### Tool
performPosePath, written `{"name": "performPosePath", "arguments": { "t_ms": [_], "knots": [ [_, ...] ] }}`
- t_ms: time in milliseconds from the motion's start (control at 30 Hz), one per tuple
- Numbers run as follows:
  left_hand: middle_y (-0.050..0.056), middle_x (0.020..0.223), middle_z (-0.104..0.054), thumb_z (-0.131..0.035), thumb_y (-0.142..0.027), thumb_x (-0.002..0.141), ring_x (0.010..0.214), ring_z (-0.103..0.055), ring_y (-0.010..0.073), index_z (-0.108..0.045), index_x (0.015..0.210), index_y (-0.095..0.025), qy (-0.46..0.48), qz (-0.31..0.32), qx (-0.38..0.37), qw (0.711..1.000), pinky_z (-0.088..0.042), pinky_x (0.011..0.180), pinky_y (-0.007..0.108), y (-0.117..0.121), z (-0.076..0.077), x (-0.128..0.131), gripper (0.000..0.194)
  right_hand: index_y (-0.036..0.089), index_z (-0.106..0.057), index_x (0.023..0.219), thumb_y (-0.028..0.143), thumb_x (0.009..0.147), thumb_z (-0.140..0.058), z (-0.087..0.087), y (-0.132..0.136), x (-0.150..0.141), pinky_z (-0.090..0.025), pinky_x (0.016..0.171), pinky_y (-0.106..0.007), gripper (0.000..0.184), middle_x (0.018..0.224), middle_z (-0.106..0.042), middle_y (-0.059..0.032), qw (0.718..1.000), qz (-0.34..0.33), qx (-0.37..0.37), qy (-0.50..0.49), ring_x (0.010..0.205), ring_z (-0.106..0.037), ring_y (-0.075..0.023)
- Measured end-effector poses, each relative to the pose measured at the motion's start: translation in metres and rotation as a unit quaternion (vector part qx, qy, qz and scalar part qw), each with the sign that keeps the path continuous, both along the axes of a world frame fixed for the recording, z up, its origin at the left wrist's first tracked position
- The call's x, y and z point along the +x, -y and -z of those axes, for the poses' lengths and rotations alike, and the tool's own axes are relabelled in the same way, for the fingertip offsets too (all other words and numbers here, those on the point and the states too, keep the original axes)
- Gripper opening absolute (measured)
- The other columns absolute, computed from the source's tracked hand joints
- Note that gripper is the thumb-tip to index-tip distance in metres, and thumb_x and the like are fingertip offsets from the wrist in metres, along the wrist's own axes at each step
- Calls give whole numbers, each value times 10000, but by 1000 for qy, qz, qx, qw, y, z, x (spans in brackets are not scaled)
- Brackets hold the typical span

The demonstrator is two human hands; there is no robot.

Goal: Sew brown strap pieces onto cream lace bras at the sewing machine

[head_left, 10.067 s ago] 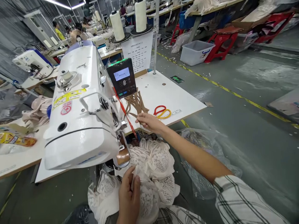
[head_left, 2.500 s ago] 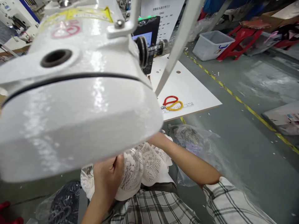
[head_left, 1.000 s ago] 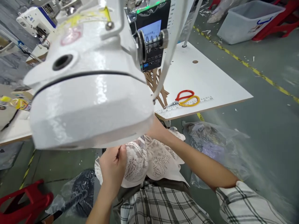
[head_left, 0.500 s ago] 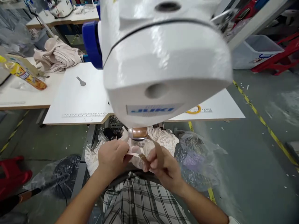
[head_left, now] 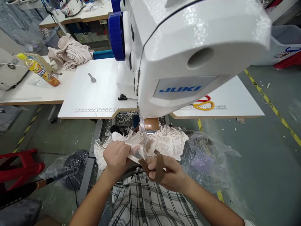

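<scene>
My left hand (head_left: pixel 117 157) is closed on one end of a narrow white strap (head_left: pixel 133 158), part of a pale, sheer garment. Between the thumb and fingers of my right hand (head_left: pixel 172 174) is a looped brown strip (head_left: pixel 160 166). One part of this strip meets the white strap between my hands; whether they are joined I cannot tell. Cream lace fabric (head_left: pixel 172 139) lies bunched just beyond my hands, below the head of a white sewing machine (head_left: pixel 174 62). The machine's needle area is hidden from this angle.
Scissors with yellow and red handles (head_left: pixel 204 105) lie on the white tabletop (head_left: pixel 242 100) at right. To the left are a small grey tool (head_left: pixel 92 78), a drink bottle (head_left: pixel 41 72) and folded beige cloth (head_left: pixel 70 53). Plastic bags (head_left: pixel 204 160) sit on the floor beside me.
The camera view has shifted, so the machine appears farther right and the scissors show more fully. More of the brown strip is visible at my right hand. Both hands keep their holds.
</scene>
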State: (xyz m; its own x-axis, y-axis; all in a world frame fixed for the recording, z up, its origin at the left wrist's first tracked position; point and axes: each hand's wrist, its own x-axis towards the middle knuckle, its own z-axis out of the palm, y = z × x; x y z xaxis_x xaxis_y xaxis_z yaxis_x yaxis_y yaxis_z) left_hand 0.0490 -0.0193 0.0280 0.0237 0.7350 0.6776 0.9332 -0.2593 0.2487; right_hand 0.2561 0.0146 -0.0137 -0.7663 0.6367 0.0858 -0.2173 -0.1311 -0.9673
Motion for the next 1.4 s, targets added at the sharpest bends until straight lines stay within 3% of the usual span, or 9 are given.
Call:
{"name": "performPosePath", "arguments": {
  "t_ms": [100,200,300,400,467,533,800,1100,1400],
  "knots": [
    [-41,470,-389,-622,-286,872,484,-311,125,-465,571,-199,11,-18,-34,999,-194,504,292,2,-2,0,350,290,-663,1039,227,846,-657,-11,-1,-3,-536,807,-352,203,1026,-695,-33,992,40,116,-18,920,-668,-190],
    [-12,566,-528,-597,-287,880,542,-431,121,-601,682,-176,120,24,-241,963,-256,527,255,2,-11,1,227,307,-650,1010,170,889,-585,-24,-13,-10,-493,855,-342,194,1030,-648,-16,981,128,148,8,964,-619,-166],
    [-20,648,-532,-530,-340,928,583,-432,107,-655,812,-173,328,163,-475,800,-297,556,226,3,-20,3,239,262,-616,959,273,924,-566,-34,-32,-17,-469,720,-291,62,887,-594,-7,982,174,21,70,804,-571,-140],
    [-23,647,-462,-524,-408,934,584,-373,97,-681,847,-154,508,232,-523,644,-292,566,228,6,-22,7,310,213,-601,880,404,917,-572,-38,-43,-19,-437,674,-272,196,803,-557,-4,987,133,-29,91,723,-528,-128],
    [-1,704,-502,-570,-410,912,633,-414,109,-704,911,-153,594,231,-506,581,-315,597,231,9,-19,9,290,210,-614,955,457,926,-541,-37,-42,-16,-436,717,-276,259,862,-571,-20,991,87,-27,99,777,-534,-136],
    [19,756,-539,-604,-398,896,683,-449,121,-720,965,-160,636,222,-494,549,-335,629,233,13,-15,10,274,216,-602,1063,512,910,-541,-35,-36,-12,-435,732,-278,339,937,-575,-37,994,26,-34,100,831,-535,-151],
    [32,924,-606,-643,-353,888,791,-497,130,-657,1209,-251,654,199,-478,551,-391,714,235,25,-5,6,337,233,-575,1066,374,876,-645,-31,-16,-17,-410,656,-221,247,895,-514,4,989,16,-105,107,752,-481,-95],
    [63,1084,-606,-656,-374,873,918,-553,170,-580,1280,-248,630,142,-471,600,-456,760,263,32,-3,3,433,204,-542,990,361,808,-708,-33,-14,-27,-396,547,-183,293,876,-519,4,976,40,-190,99,687,-485,-73],
    [24,858,-581,-602,-408,902,688,-512,125,-450,1395,-278,573,125,-481,652,-441,619,240,37,2,-5,532,181,-531,823,399,825,-690,-20,-11,-38,-277,459,-196,270,640,-496,63,966,16,-248,65,482,-357,-38]
  ]
}}
